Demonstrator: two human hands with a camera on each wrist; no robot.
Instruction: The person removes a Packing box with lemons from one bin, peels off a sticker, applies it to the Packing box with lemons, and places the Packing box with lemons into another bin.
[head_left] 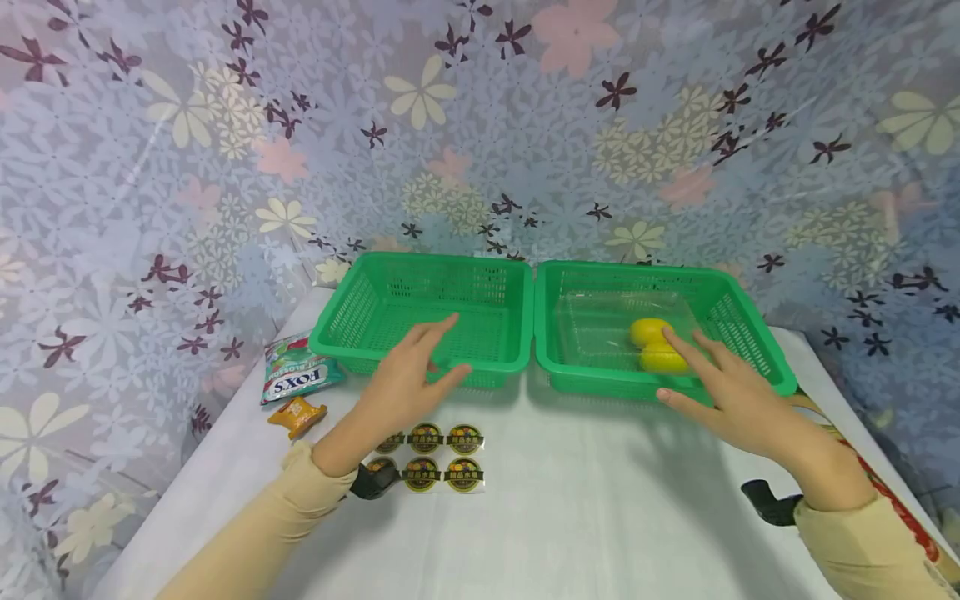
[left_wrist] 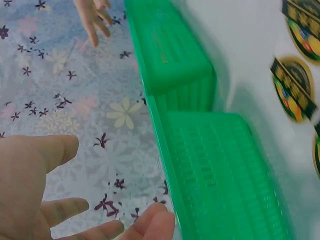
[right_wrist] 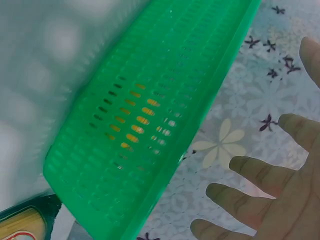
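Observation:
My left hand [head_left: 397, 379] hovers near the front rim of the left green basket [head_left: 450, 265], fingers spread and nothing in them. My right hand [head_left: 742, 404] is held over the front rim of the right green basket [head_left: 637, 273], its fingers apart and holding nothing. Inside that right basket lies a clear plastic tray [head_left: 592, 321]. Two yellow lemons, one farther back [head_left: 647, 332] and one nearer [head_left: 660, 358], sit at the tray's right end, close to my right fingertips in the head view. Through the basket slots, yellow [right_wrist: 132, 136] shows in the right wrist view.
Left of the baskets lie a green FOX'S candy bag [head_left: 296, 375] and an orange-wrapped candy [head_left: 297, 415]. A sheet of round fruit stickers [head_left: 442, 457] lies in front of the left basket, partly behind my left arm. Red-patterned packaging [head_left: 896, 500] runs along the right table edge.

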